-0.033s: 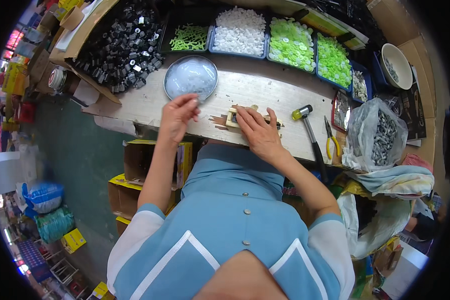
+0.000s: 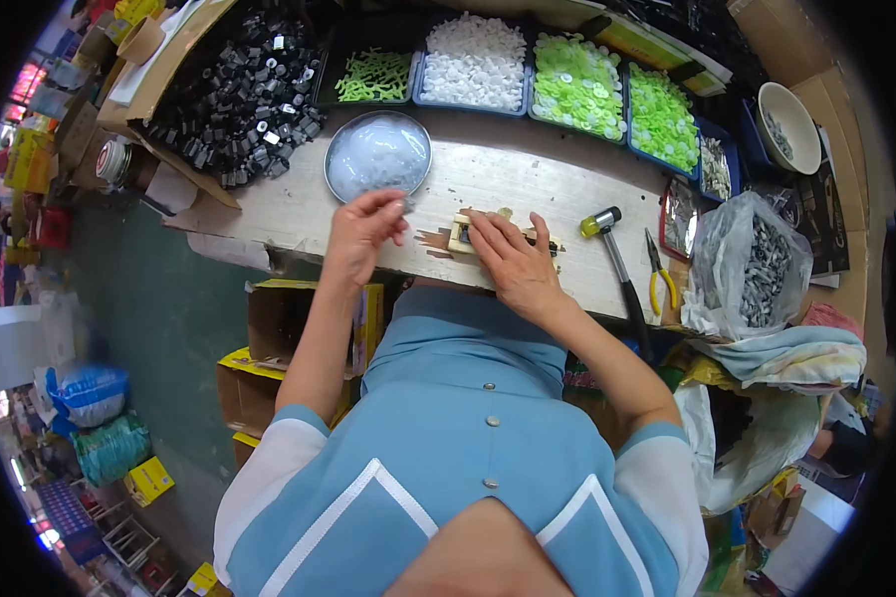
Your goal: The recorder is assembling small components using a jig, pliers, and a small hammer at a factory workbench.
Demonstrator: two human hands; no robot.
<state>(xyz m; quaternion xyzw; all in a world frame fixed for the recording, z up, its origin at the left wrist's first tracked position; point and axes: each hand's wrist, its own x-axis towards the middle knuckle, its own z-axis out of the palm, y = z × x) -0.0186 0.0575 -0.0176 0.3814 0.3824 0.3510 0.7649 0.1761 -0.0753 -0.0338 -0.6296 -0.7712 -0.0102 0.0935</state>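
My left hand (image 2: 361, 234) is closed in a pinch just off the near edge of a round metal dish (image 2: 330, 171). At its fingertips is a small grey piece (image 2: 406, 204), too small to name. The dish holds a cloudy bluish-white substance with small pieces near its front. My right hand (image 2: 516, 257) lies with fingers stretched out across a small cream-coloured block (image 2: 458, 242) at the bench's near edge. A dark part (image 2: 531, 239) in the block shows beside the fingers; the rest is hidden under the hand.
A hammer (image 2: 615, 257) and yellow-handled pliers (image 2: 662, 279) lie right of my right hand. Behind are black parts (image 2: 239, 109), and trays of green strips (image 2: 376, 78), white pieces (image 2: 476, 65) and green discs (image 2: 577, 85). A plastic bag of grey parts (image 2: 752, 264) stands at the right.
My left hand has shifted slightly to the right, its fingertips and the grey piece now a little farther from the dish. My right hand stays on the block.
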